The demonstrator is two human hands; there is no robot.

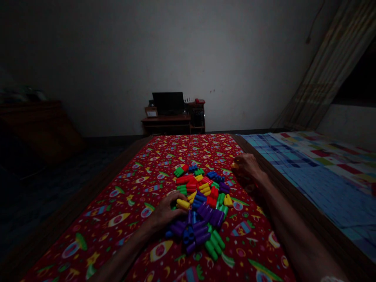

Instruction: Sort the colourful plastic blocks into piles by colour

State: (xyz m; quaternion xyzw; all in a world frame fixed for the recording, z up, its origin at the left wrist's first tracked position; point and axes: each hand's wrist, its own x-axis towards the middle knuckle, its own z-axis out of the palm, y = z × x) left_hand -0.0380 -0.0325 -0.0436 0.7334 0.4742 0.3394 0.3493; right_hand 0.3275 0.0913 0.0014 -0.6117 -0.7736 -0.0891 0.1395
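Note:
A pile of plastic toy building blocks in purple, blue, green, red and yellow lies on a red patterned cloth (138,172). At the pile's left side my left hand (166,211) has its thumb and fingers closed around a yellow block (183,204). Purple blocks (205,211) lie just right of that hand, and green blocks (215,244) sit at the near end. Beyond the pile to the right, my right hand (248,162) is closed near the cloth's right edge. A small yellow block (234,165) shows at its fingertips, mostly hidden by the hand.
Blue checked bedding (282,168) spreads to the right, beside a patchwork cover (331,154). At the far wall stands a desk (167,118) with a dark monitor (169,103) and a small box (151,112). A wooden cabinet (41,129) is at left; a curtain (326,74) hangs right.

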